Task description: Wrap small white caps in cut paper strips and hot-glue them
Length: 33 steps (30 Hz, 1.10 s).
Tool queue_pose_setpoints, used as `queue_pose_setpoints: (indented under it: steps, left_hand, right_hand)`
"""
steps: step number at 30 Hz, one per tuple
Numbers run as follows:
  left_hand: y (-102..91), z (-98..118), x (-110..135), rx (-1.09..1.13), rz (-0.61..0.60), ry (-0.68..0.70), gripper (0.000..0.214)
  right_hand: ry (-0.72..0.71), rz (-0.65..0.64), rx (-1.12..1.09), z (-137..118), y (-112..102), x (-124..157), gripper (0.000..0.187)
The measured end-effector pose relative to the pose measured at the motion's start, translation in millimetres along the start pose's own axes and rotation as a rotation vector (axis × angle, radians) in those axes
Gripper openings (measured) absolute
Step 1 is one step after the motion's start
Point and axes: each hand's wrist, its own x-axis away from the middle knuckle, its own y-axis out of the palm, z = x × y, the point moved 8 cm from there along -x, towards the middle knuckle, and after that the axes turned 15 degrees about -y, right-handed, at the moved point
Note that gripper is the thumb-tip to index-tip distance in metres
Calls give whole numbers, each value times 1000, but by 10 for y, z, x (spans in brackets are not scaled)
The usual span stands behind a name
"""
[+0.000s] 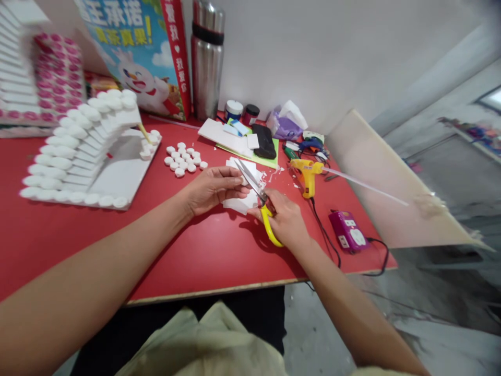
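Note:
My right hand (pixel 287 219) grips yellow-handled scissors (pixel 258 201), blades pointing up-left and slightly apart. My left hand (pixel 213 188) pinches a small white foam piece (pixel 243 181) right at the blades. Under both hands lies a white foam sheet (pixel 240 201) on the red table (pixel 58 230). A cluster of several small white foam discs (pixel 183 159) sits just beyond my left hand. A white foam model house (pixel 90 151) edged with the same discs stands at the left.
A yellow glue gun (pixel 308 175) with its cord lies right of my hands, beside a purple power strip (pixel 347 231). At the back stand a steel flask (pixel 206 57), a colourful box (pixel 136 52), two small jars (pixel 241 110) and foam scraps on a green mat (pixel 270 156).

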Motion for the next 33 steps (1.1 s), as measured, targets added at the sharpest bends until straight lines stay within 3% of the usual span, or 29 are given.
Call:
queue_pose_setpoints:
  steps: [4, 10, 13, 18, 23, 28, 31, 33]
  left_hand:
    - [7, -5, 4, 7, -2, -9, 21]
    - [39, 15, 36, -13, -43, 7, 21]
    - [36, 7, 38, -14, -59, 2, 28]
    - [46, 13, 34, -12, -87, 4, 26]
    - [45, 49, 47, -14, -66, 17, 27]
    - [-2, 82, 26, -29, 15, 73, 30]
    - [-54, 168, 40, -168, 124, 215, 28]
    - [-77, 246, 76, -355, 225, 329, 26]
  right_hand:
    - [80, 2, -35, 32, -25, -12, 44]
    - [296, 106, 39, 252, -246, 5, 44]
    - [396, 3, 142, 383, -314, 52, 43]
    - [559, -324, 357, 528, -342, 191, 39]
    - [531, -406, 408, 524, -306, 228, 32]
    - [401, -295, 374, 351, -401, 43, 25]
    - [336, -84, 53, 177, -478, -246, 27]
    - [340, 12, -189, 126, -420, -450, 28]
